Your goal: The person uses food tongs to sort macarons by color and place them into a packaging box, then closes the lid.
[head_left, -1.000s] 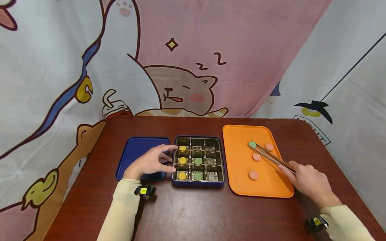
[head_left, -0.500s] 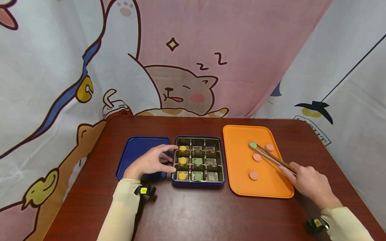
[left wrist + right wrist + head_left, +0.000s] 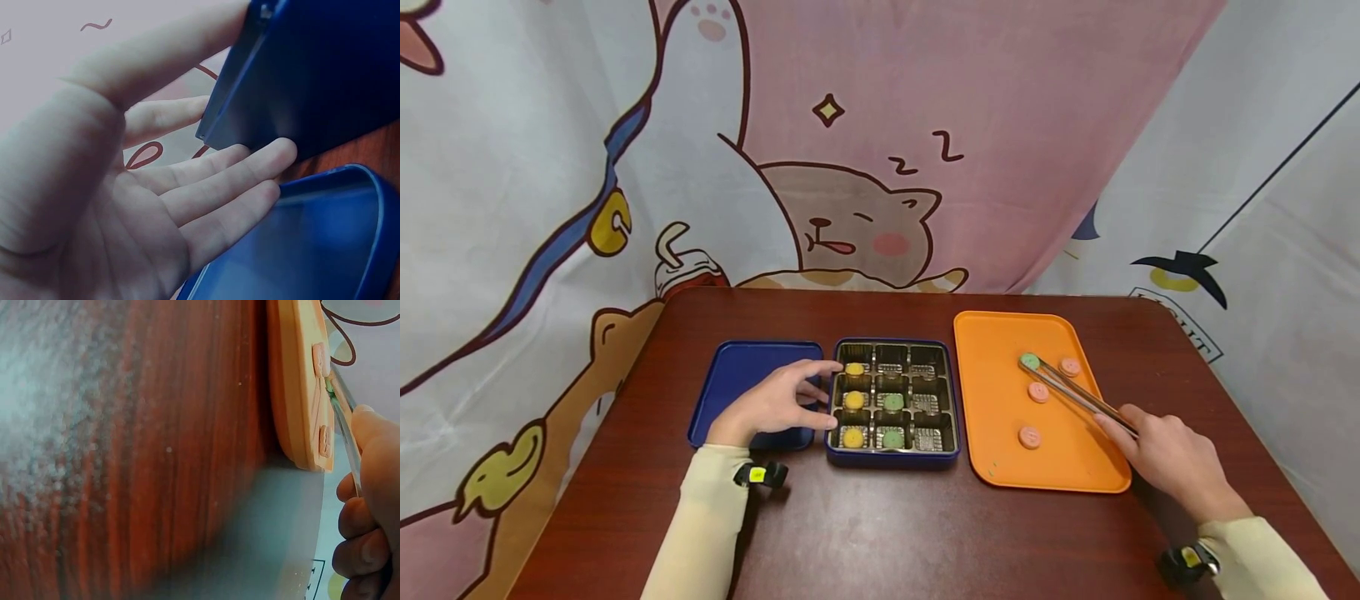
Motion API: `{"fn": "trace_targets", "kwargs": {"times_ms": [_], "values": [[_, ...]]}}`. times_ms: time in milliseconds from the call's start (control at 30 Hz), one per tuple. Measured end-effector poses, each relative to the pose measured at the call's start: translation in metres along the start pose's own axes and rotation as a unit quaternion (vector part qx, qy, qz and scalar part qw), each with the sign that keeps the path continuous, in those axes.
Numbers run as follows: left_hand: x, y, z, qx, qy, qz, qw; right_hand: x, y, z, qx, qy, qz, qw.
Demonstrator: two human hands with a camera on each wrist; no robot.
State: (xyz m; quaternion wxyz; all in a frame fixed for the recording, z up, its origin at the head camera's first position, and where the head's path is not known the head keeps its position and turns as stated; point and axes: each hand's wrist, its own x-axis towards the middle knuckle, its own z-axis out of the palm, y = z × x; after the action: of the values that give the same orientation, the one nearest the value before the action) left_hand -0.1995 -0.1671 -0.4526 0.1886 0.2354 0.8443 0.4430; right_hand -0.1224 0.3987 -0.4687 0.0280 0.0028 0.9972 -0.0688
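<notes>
My right hand (image 3: 1176,458) grips a pair of slim metal tongs (image 3: 1078,395), its fingers curled round them in the right wrist view. The tong tips lie at either side of a green round cookie (image 3: 1029,361) on the orange tray (image 3: 1000,342). Pink cookies (image 3: 1038,392) lie around it. At the left wall of a blue divided box (image 3: 892,459), my left hand (image 3: 767,408) touches with thumb and index finger, while its other fingers extend fairly straight in the left wrist view. Yellow cookies (image 3: 853,401) fill the box's left column; green cookies (image 3: 892,402) sit in two middle compartments.
A shallow blue lid (image 3: 741,362) lies left of the box, partly under my left hand. Small green crumbs (image 3: 993,472) are near the orange tray's front edge. A printed curtain (image 3: 1037,125) hangs behind the brown table (image 3: 880,533).
Almost nothing differs; the tong tips and the green cookie have shifted very slightly to the right. My left hand stays in place at the box.
</notes>
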Motion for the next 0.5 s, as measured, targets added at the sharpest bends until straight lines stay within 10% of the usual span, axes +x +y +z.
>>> {"fn": "trace_targets", "kwargs": {"times_ms": [500], "values": [[0.001,-0.001,0.0,-0.006,0.0,0.005,1.0,-0.001,-0.014,-0.007,0.006,0.03,-0.018,0.999]]}}
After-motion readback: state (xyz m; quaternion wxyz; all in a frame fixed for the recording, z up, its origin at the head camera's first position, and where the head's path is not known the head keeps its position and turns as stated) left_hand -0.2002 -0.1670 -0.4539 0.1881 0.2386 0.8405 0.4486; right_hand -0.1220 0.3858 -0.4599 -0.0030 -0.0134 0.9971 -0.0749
